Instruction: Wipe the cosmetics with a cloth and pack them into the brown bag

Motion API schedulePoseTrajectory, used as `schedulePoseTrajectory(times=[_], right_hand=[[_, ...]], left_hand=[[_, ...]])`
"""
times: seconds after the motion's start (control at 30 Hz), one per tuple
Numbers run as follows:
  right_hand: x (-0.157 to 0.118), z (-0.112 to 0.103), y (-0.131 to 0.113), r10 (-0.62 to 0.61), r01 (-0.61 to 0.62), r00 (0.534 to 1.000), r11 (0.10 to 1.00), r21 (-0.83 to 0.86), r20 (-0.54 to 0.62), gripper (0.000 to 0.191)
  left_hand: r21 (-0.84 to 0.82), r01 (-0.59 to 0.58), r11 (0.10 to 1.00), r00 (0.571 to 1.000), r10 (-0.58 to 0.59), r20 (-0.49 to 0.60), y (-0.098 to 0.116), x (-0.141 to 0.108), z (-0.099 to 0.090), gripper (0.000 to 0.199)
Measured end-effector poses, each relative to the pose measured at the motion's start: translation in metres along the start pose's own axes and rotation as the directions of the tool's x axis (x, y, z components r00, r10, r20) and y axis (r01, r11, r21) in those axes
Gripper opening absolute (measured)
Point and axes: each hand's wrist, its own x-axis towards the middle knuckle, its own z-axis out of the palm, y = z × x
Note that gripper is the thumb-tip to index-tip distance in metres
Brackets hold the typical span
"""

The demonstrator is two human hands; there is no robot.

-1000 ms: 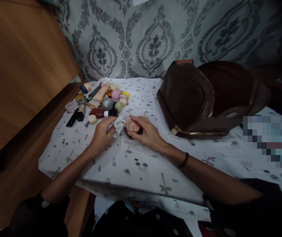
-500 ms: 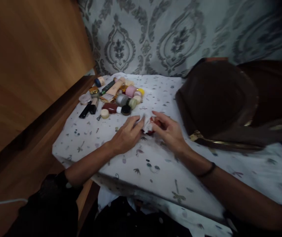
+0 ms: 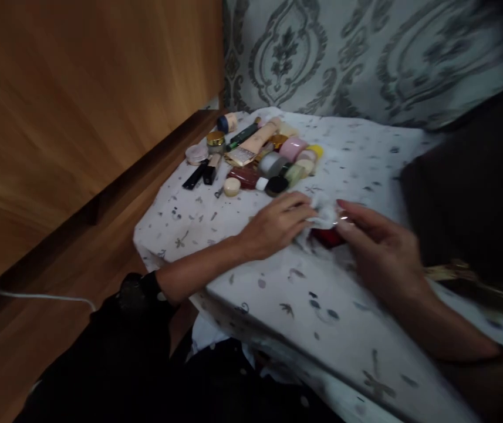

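Over cloth (image 3: 273, 299), left fingers (image 3: 299, 213) pinch white tissue (image 3: 324, 211); right fingers (image 3: 363, 212) grip red case (image 3: 328, 237).

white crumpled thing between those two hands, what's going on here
A person's left hand holds a crumpled white cloth or tissue against a small red item, which the right hand holds with its fingertips; blur hides just what it is. Both hands are over a patterned tablecloth. Assorted cosmetics lie clustered beyond the left hand, and a dark bag stands beyond the right hand.
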Motion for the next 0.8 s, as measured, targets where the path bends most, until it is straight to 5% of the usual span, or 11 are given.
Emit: schedulePoseTrajectory(times=[0.1, 0.33, 0.43, 0.53, 0.8], right_hand=[[-0.001, 0.0, -0.002, -0.011, 0.016, 0.997, 0.997, -0.073, 0.074, 0.06], [0.0, -0.005, -0.005, -0.067, 0.088, 0.972, 0.993, -0.083, 0.227, 0.062], [0.0, -0.006, -0.007, -0.1, 0.124, 0.955, 0.99, -0.07, 0.278, 0.061], [0.0, -0.008, -0.007, -0.15, 0.183, 0.94, 0.98, -0.08, 0.307, 0.058], [0.002, -0.011, -0.005, -0.191, 0.233, 0.93, 0.967, -0.101, 0.314, 0.056]], left_hand=[[-0.122, 0.07, 0.99, 0.997, -0.075, -0.034, -0.006, 0.002, -0.006, 0.014], [-0.412, 0.286, 0.865, 0.958, -0.265, 0.11, -0.008, 0.005, -0.008, 0.008], [-0.478, 0.339, 0.811, 0.938, -0.332, 0.101, -0.011, 0.005, -0.005, 0.02], [-0.488, 0.322, 0.811, 0.946, -0.292, 0.138, -0.017, 0.005, -0.003, 0.036], [-0.343, 0.279, 0.897, 0.96, -0.251, 0.124, -0.02, 0.005, -0.003, 0.016]])
